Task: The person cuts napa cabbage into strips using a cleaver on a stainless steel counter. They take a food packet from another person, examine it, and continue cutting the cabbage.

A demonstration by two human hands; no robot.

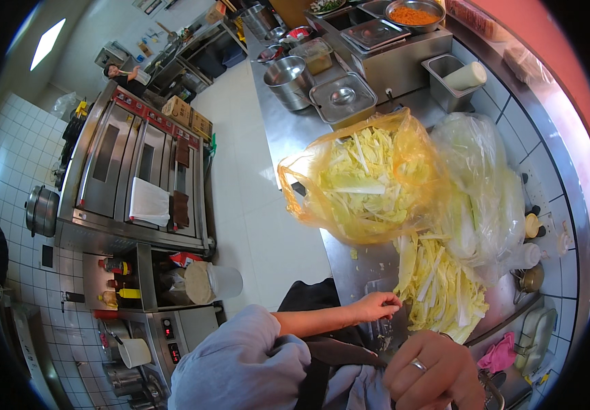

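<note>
A pile of shredded napa cabbage (441, 287) lies on the steel counter (361, 266) before me. My left hand (377, 306) is at the pile's left edge, fingers loosely bent, with nothing visible in it. Close to the camera, my right hand (431, 369), wearing a ring, is curled with its back towards me; its palm side is hidden. Beyond the pile, a yellow plastic bag (418, 154) gapes with more cut cabbage (361, 174) inside. A clear plastic bag (472, 138) of larger, pale green cabbage pieces stands against it on the right.
Farther along the counter are a lidded steel pan (343, 97), a steel pot (289, 77) and a bowl of shredded carrot (414, 15). A pink cloth (498, 351) lies at right. Across the aisle stands a deck oven (131, 164). Another person (126, 79) is in the background.
</note>
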